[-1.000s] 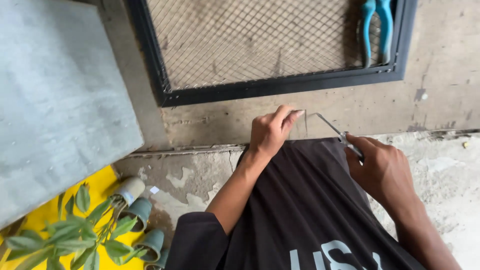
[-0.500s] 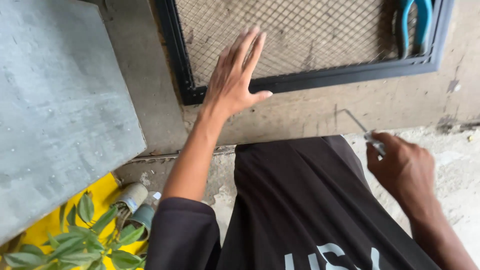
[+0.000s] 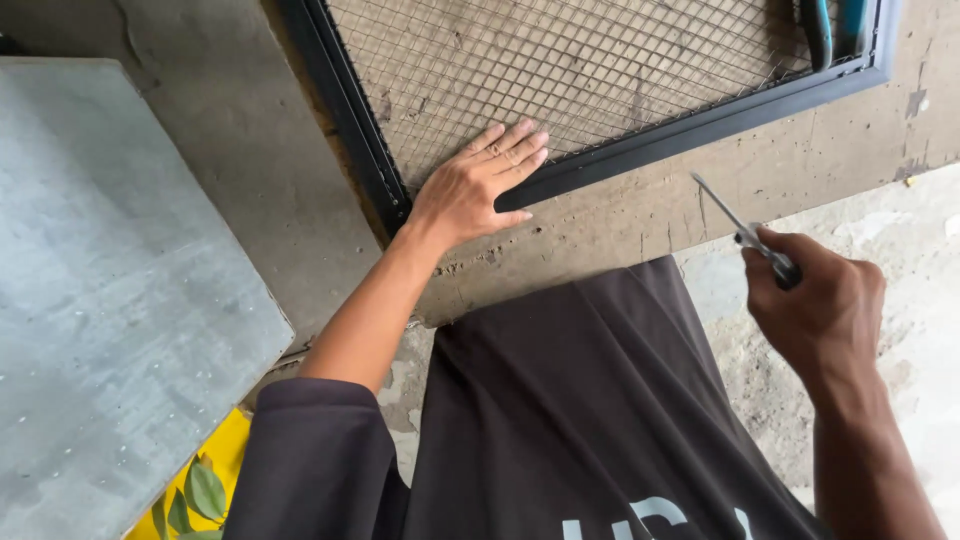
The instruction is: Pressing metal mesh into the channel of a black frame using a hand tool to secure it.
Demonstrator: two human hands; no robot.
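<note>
Dark metal frame (image 3: 640,140) with fine wire mesh (image 3: 590,60) flat on concrete; left hand (image 3: 475,190) spread, pressed on lower corner, lower than half second ago; right hand (image 3: 820,305) fisted round thin metal tool (image 3: 745,235), apart from frame

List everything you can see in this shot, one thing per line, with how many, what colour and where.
Mesh panel: one, grey wire mesh in a dark frame, lying on the concrete floor at top centre.
Pliers: one pair, teal handles, on the mesh at top right, partly cut off.
Slab: one, grey, flat, filling the left side.
Yellow object: one, bottom left under the slab's edge, mostly hidden.
Leaves: a few, green, bottom left.
Thin metal piece: one, silvery, sticking up from the right fist.
Dark garment: one, worn by the person, bottom centre.
Left hand: flat, fingers on the mesh and frame corner.
Right hand: closed around the thin metal piece, right side.
</note>
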